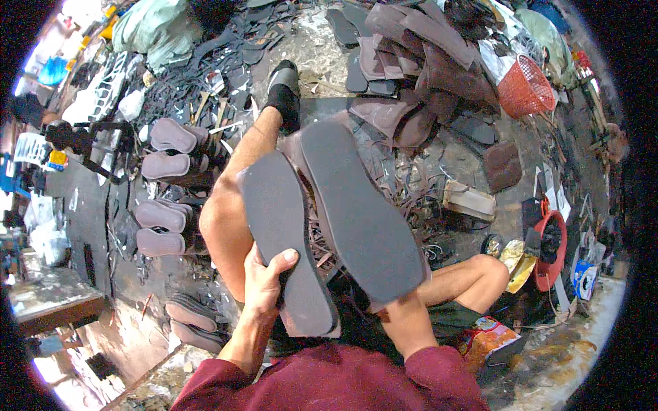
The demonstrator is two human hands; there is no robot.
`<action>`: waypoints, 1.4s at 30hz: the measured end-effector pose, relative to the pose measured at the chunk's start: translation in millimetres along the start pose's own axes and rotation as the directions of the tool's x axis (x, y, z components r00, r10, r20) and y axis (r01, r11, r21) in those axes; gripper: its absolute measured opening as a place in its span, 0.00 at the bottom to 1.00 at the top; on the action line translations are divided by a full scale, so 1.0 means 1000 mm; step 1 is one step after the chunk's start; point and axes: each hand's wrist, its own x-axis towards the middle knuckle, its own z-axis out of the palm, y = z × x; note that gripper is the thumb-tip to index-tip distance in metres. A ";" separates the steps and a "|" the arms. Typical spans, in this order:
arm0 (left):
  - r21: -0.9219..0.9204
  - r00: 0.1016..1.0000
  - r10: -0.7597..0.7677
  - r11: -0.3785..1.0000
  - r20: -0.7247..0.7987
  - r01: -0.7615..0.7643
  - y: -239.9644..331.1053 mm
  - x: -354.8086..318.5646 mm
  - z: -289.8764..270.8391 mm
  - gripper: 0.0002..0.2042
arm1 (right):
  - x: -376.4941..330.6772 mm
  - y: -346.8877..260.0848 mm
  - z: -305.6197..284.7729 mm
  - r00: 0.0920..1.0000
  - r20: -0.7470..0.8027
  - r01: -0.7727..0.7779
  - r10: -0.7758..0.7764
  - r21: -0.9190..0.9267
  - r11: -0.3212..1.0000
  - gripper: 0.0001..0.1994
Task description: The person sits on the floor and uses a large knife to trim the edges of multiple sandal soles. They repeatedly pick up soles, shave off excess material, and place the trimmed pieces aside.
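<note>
Grey soles [277,205] are positioned side by side between the knees [223,219]: one is clasped by the left hand [262,282], thumb pressed on its face; the right hand [403,315] is mostly hidden under the other, its grip impossible to tell.

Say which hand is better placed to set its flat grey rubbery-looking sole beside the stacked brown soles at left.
Probably the left hand: its grey sole lies nearer those brown soles, thumb on top. The right hand, mostly hidden beneath the other grey sole, is farther across.
</note>
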 end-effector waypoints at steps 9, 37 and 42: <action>0.143 0.978 0.194 0.968 0.083 -0.204 0.000 -0.031 -0.001 0.27 | -0.048 -0.077 0.006 0.987 0.023 0.151 -0.156 0.162 0.975 0.34; 0.066 0.904 -0.266 0.964 0.336 0.259 0.027 -0.020 -0.059 0.18 | -0.139 -0.096 -0.098 0.950 0.312 0.224 0.008 -0.698 0.680 0.19; 0.274 0.854 -0.281 0.946 0.437 0.171 0.042 -0.019 -0.047 0.15 | -0.085 -0.128 -0.093 0.835 0.547 0.398 0.061 -0.677 0.619 0.16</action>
